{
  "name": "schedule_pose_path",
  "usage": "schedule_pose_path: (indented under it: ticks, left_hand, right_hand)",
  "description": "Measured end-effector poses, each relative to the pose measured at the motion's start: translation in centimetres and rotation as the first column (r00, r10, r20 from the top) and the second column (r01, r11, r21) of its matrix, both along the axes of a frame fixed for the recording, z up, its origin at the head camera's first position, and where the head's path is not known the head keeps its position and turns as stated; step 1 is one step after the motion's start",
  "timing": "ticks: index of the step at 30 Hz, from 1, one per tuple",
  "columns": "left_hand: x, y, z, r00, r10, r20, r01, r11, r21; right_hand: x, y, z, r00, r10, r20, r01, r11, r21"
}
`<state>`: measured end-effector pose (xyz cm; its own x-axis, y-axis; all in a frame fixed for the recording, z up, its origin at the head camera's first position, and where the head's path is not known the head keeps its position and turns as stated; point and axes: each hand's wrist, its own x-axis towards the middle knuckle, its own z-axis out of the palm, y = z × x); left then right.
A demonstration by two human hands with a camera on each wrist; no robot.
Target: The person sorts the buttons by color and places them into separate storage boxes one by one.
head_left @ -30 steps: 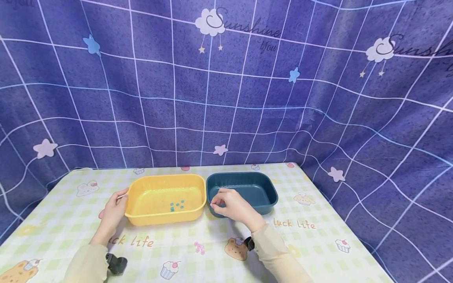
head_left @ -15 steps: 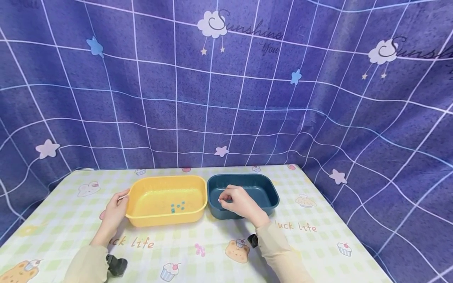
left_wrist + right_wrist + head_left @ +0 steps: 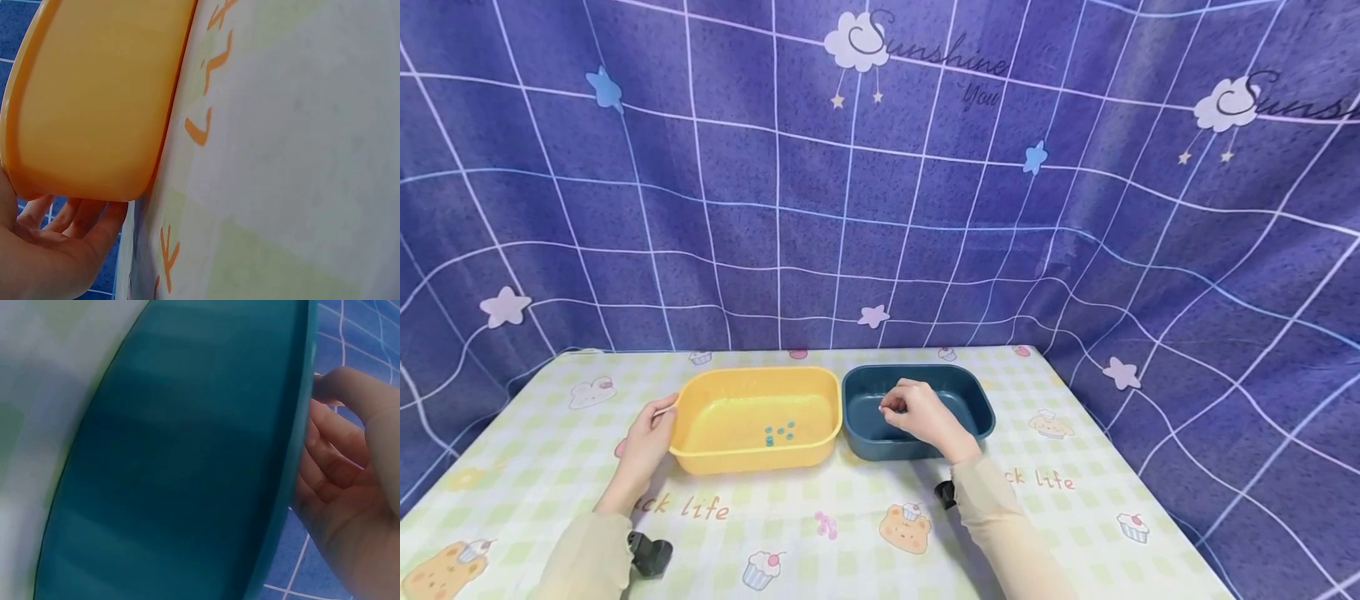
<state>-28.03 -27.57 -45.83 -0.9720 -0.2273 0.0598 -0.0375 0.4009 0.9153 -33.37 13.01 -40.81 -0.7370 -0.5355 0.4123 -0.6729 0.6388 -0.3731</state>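
Fingers (image 3: pixel 109 232) of left hand (image 3: pixel 647 437) curled at end of yellow bin (image 3: pixel 752 461), holding it; small blue-green pieces (image 3: pixel 781 431) inside. Just beside, on counter (image 3: pixel 820 567), dark teal bin (image 3: pixel 891 451); above it, right hand (image 3: pixel 922 412), fingertips drawn together, cannot tell whether on anything.

The yellow tray (image 3: pixel 737 412) and dark-teal tray (image 3: pixel 880 448) are showing solid colour; the blue backdrop (image 3: pixel 808 225) is bearing pale gridlines.

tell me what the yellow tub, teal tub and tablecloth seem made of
Yellow tub: likely moulded plastic, glossy, with highlights inside. Teal tub: likely plastic too, satin, with soft sheen along its rim. Tablecloth: matte and printed; fabric or vinyl, I can't tell.
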Motion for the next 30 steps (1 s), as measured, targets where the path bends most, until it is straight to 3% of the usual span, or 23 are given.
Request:
schedule_pose_path:
  ticks: [13,30]
  left_hand:
    - [-0.3,0.0,-0.3,1.0,0.023,-0.009,-0.022,0.999,0.048]
    - [-0.3,0.1,-0.2,0.999,0.043,0.01,-0.043,0.998,0.05]
  right_hand:
    - [-1.4,0.9,-0.4,0.998,-0.038,0.042,0.039,0.999,-0.016]
    - [-2.4,2.2,-1.3,0.991,-0.099,0.093,0.098,0.995,0.014]
